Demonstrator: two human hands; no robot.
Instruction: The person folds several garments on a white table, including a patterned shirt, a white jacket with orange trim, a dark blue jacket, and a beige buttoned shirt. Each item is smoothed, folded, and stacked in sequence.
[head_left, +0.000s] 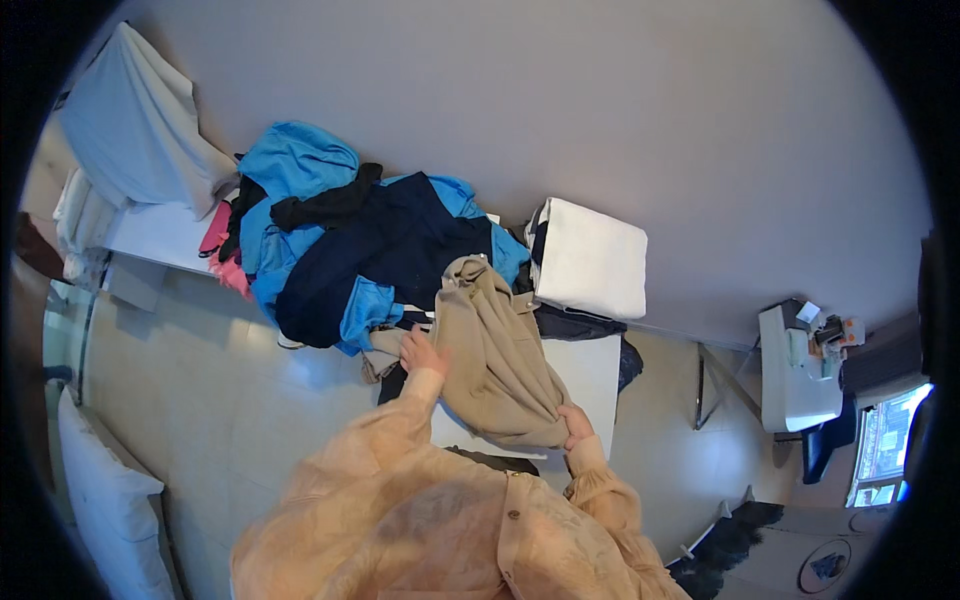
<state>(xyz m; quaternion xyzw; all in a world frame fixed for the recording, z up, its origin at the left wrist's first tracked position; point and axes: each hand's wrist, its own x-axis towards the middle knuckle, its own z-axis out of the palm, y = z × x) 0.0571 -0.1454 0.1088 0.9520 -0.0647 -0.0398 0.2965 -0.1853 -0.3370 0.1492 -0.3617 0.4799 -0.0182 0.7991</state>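
Note:
A khaki cloth garment (495, 360), with metal snaps or buttons near its upper end, lies bunched across the white table (585, 367) before me. My right hand (576, 426) grips its lower right end. My left hand (424, 354) is at its left side, beside a beige piece of cloth; its fingertips are partly hidden, and whether it grips anything does not show. Behind the khaki garment, a dark navy garment (375, 240) lies over bright blue cloth (300, 157) in a large heap, with a black garment part (330, 206) on top.
A folded white cloth stack (591, 259) sits right of the heap against the wall. Pink cloth (231, 274) hangs over the table's edge at left. A pale cloth (142, 127) drapes something farther left. A white desk (799, 375) with small items stands far right.

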